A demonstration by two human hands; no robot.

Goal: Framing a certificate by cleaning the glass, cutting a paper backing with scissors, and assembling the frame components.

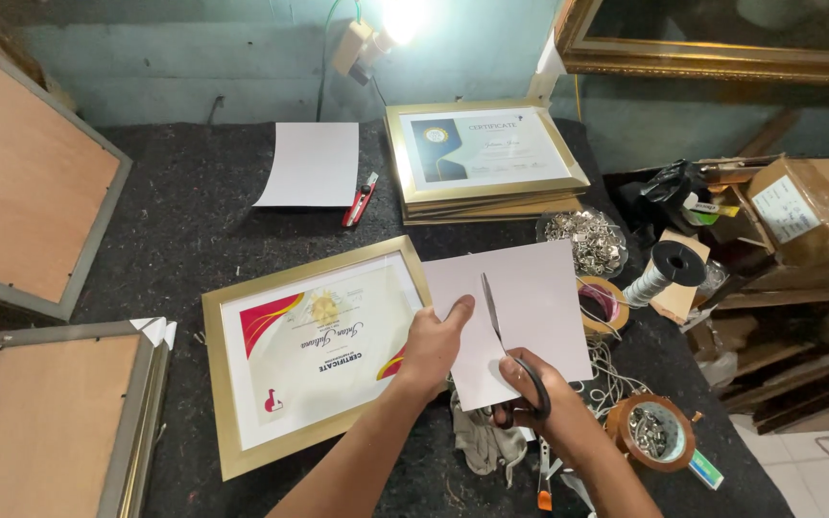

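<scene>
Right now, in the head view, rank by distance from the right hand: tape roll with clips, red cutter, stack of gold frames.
From the right hand:
1. Tape roll with clips, just to its right.
2. Stack of gold frames, far ahead by the wall.
3. Red cutter, far ahead to the left; close to the stack's distance, hard to separate.

The framed certificate [314,355] lies on the table [194,230], left of the sheet [530,307]; a frame stack [482,158] sits behind.

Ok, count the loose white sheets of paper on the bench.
2. One white sheet is held by the left hand and cut with scissors; another sheet lies by the red cutter. More may be hidden.
</scene>
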